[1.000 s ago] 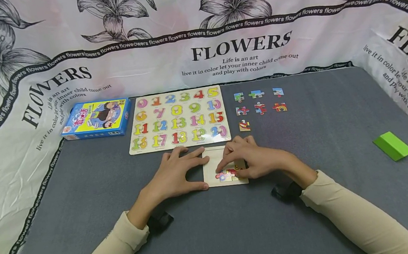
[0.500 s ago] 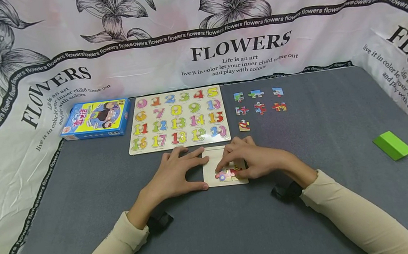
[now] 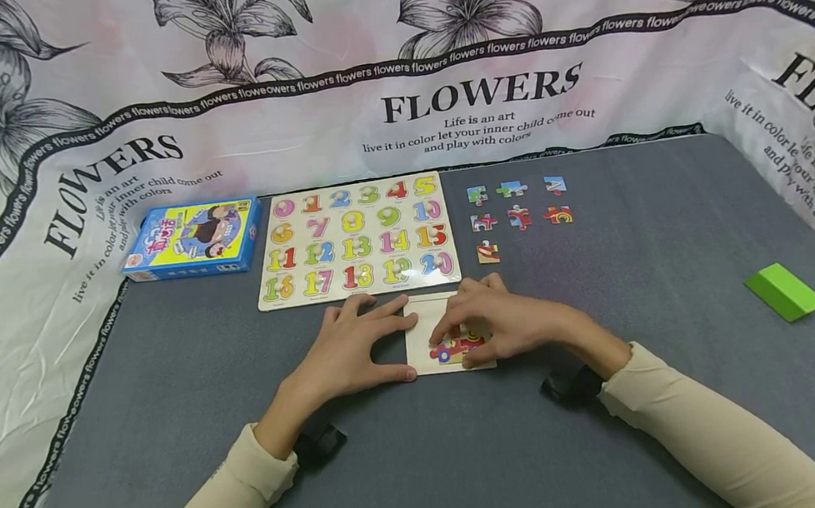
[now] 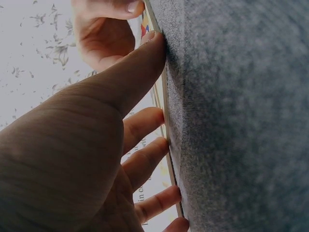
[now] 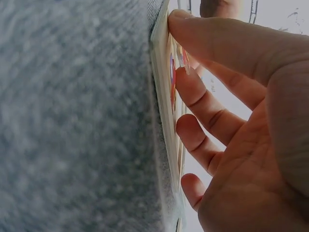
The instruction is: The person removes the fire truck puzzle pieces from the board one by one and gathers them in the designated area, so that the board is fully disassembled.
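Observation:
A small pale wooden puzzle board (image 3: 418, 320) lies flat on the grey table, with joined jigsaw pieces (image 3: 449, 353) showing a red vehicle on its lower right. My left hand (image 3: 346, 349) rests at the board's left edge, thumb and fingertips spread along it. Over the right part my right hand (image 3: 509, 319) has its thumb and bent fingers around the jigsaw pieces. In the right wrist view a jigsaw piece (image 5: 183, 59) stands slightly raised by the fingertips. My right hand partly hides the picture.
Several loose jigsaw pieces (image 3: 519, 217) lie in rows at the back right. A number board (image 3: 355, 239) sits behind the small board, beside a blue and yellow box (image 3: 193, 239). A green block (image 3: 785, 291) lies far right. Flower-printed cloth (image 3: 481, 103) borders the table.
My right thumb has shifted slightly left over the board, and the vehicle picture has turned from pale and shiny to deeper red. The left hand stays put.

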Demonstrator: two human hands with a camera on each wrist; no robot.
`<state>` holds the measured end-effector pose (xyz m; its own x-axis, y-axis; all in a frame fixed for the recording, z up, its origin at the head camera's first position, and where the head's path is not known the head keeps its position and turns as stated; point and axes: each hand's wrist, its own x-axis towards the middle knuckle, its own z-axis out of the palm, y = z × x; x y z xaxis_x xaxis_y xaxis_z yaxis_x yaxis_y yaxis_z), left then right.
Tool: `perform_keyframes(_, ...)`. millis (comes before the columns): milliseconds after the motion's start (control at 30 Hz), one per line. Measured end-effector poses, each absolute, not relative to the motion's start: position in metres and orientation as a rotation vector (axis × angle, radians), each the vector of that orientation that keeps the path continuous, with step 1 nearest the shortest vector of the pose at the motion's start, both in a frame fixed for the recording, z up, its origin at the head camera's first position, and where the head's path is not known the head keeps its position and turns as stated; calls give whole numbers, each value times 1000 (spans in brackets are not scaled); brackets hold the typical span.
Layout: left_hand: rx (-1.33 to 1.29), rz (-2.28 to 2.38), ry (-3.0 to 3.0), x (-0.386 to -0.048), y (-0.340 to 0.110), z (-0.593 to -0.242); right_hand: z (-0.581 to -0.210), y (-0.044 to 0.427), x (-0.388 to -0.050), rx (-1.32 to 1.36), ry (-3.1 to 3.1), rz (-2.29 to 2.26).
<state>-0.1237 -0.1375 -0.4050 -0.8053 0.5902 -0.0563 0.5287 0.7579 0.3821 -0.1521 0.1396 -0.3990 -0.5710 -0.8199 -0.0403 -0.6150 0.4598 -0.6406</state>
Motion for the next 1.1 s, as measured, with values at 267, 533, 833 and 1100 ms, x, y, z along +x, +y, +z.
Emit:
perform_keyframes(267, 887, 525, 2783, -123, -138, -404, -400, 138, -152, -1185, 2372, -841)
perform_keyframes(533, 897, 529, 2783, -123, -137, -404, -402, 140, -153, -1227, 2379, -849)
perform_keyframes(833, 892, 524, 2781, -123, -137, -404, -399, 145, -157, -1235, 2378, -865)
perform_keyframes(1100, 888, 512, 2790, -123, -137, -405, -398, 152, -162, -1194, 2402, -887)
